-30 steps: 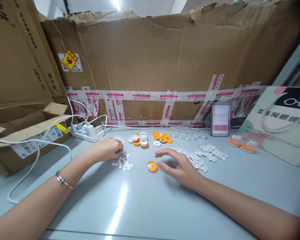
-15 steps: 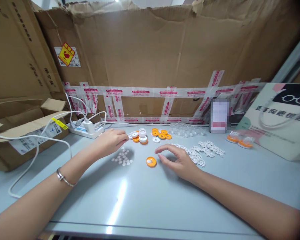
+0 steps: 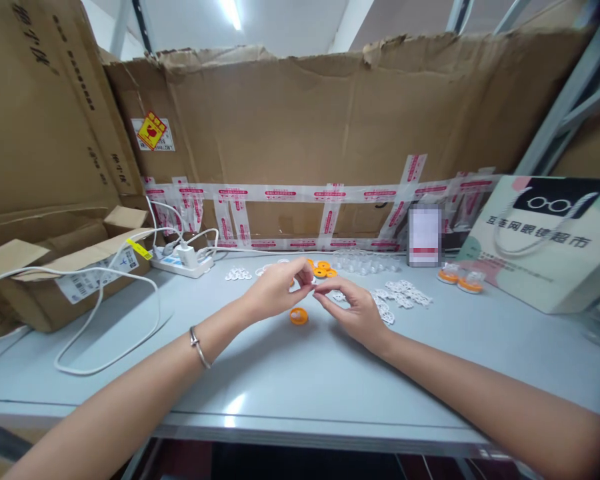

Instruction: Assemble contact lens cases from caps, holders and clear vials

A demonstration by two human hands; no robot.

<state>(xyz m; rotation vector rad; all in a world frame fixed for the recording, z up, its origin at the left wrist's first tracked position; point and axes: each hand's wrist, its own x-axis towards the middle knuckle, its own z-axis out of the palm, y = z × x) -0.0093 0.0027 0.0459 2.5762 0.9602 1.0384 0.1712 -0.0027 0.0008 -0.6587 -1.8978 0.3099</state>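
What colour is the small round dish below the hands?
The dish is orange; see the head view.

Site appears a workshop or storeroom: grey worktop (image 3: pixel 250 387), taped shipping carton (image 3: pixel 290 120), metal upright (image 3: pixel 560 110), strip light (image 3: pixel 231 13), grouped plastic parts (image 3: pixel 407 293).

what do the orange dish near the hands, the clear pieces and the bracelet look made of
Orange dish: probably plastic, smooth and evenly coloured, with a thin, moulded-looking rim. Clear pieces: likely glossy plastic, see-through with small highlights; glass can't be ruled out. Bracelet: apparently polished metal, silvery with bright reflections.
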